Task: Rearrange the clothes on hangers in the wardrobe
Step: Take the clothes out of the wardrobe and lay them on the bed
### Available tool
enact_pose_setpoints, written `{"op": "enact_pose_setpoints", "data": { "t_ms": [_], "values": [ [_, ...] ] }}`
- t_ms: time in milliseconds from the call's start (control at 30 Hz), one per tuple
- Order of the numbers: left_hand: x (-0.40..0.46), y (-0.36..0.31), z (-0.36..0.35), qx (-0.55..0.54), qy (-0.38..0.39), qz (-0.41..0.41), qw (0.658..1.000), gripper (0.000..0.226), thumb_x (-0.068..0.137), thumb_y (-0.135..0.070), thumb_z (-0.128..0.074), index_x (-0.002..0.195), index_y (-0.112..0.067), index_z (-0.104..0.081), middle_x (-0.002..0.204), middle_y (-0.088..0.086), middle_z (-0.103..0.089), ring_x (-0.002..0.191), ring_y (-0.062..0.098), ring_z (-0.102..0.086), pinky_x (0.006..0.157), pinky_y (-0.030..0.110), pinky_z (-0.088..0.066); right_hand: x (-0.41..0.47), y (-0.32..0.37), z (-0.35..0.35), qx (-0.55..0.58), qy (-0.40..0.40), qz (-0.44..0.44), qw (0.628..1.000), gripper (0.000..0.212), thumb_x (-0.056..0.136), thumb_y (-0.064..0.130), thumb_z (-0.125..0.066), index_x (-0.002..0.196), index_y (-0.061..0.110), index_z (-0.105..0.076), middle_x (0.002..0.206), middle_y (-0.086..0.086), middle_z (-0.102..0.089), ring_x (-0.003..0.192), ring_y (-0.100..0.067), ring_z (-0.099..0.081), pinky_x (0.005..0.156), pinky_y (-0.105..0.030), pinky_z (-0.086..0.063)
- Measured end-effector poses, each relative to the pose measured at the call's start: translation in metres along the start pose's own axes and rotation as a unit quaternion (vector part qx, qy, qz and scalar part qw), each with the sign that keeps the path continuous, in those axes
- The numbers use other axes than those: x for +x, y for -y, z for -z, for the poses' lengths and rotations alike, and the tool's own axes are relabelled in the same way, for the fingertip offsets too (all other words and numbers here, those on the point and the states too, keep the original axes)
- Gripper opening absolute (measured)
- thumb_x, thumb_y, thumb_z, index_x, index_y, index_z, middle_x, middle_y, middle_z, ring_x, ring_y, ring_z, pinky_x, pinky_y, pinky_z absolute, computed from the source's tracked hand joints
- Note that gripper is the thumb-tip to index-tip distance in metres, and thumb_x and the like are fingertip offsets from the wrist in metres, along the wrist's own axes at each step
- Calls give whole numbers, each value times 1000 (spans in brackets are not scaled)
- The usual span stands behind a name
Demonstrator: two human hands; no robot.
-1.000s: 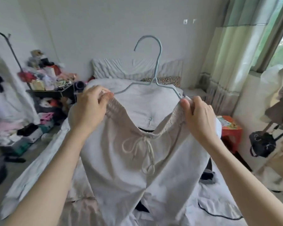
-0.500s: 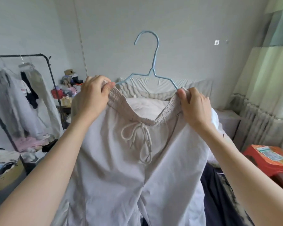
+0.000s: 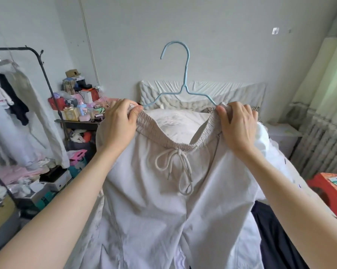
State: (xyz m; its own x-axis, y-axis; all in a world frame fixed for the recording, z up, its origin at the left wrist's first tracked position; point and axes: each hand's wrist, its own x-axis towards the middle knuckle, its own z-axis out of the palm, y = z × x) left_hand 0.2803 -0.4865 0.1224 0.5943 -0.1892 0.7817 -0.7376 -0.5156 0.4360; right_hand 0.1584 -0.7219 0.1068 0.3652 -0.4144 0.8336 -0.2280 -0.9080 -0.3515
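Trousers [image 3: 163, 191], pale beige, held up in the air in front of the bed [image 3: 175, 121], not yet on the clothes rack [image 3: 41, 74] at the left. Left hand [image 3: 118, 129] pinching one end of the elastic waistband, right hand [image 3: 237, 127] pinching the other end, each grip closed on cloth and hanger arm together. Blue hanger [image 3: 185, 74] upright, hook free above. Probably held so to keep the waistband stretched over both hanger ends, so no slipping. Drawstring [image 3: 175, 167] hanging loose in the middle.
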Motion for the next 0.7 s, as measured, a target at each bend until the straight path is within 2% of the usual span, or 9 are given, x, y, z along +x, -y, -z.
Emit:
{"op": "enact_pose_setpoints", "data": {
  "t_ms": [67,133,233,300,367,467,700],
  "values": [
    [0,23,-34,-2,25,16,1000,21,93,-28,-53,97,-9,-63,99,4,-59,98,29,-52,70,31,-35,-6,-22,-36,7,27,-8,1000,49,88,52,-33,83,8,-54,84,-13,-60,87,-31,-50,80,-37,-25],
    [-1,47,-70,9,54,32,998,20,92,-31,-53,96,-14,-62,100,5,-59,98,30,-53,72,37,-41,-13,-42,-73,3,62,-23,998,47,89,51,-35,85,8,-55,85,-12,-62,89,-31,-51,80,-36,-26],
    [-12,87,-123,1,98,61,993,18,92,-27,-55,95,-11,-63,92,4,-58,97,31,-52,74,39,-39,-29,-72,-123,-7,111,-30,993,48,89,51,-35,85,9,-57,86,-11,-63,90,-31,-52,79,-35,-26],
    [-22,116,-158,12,141,74,987,18,92,-28,-55,94,-12,-62,90,3,-58,96,30,-50,76,42,-43,-41,-91,-155,-7,157,-43,987,41,92,45,-43,87,7,-57,89,-12,-63,92,-31,-51,80,-36,-27],
    [-35,147,-194,20,191,71,979,17,92,-25,-55,91,-10,-61,92,5,-62,93,31,-50,78,41,-41,-57,-110,-189,-14,208,-57,976,33,94,36,-49,91,5,-58,94,-14,-63,96,-32,-50,83,-36,-26],
    [-50,189,-248,35,248,72,965,17,93,-23,-55,89,-8,-61,93,7,-64,93,31,-51,79,40,-39,-81,-139,-241,-32,256,-78,963,31,95,35,-48,95,5,-58,98,-13,-64,100,-32,-50,84,-35,-25],
    [-87,256,-366,81,306,81,945,20,93,-23,-53,96,-5,-62,102,15,-63,102,35,-48,83,41,-33,-140,-208,-351,-37,320,-185,928,33,97,37,-43,96,6,-55,105,-10,-61,108,-28,-46,88,-36,-25]
  ]
}}
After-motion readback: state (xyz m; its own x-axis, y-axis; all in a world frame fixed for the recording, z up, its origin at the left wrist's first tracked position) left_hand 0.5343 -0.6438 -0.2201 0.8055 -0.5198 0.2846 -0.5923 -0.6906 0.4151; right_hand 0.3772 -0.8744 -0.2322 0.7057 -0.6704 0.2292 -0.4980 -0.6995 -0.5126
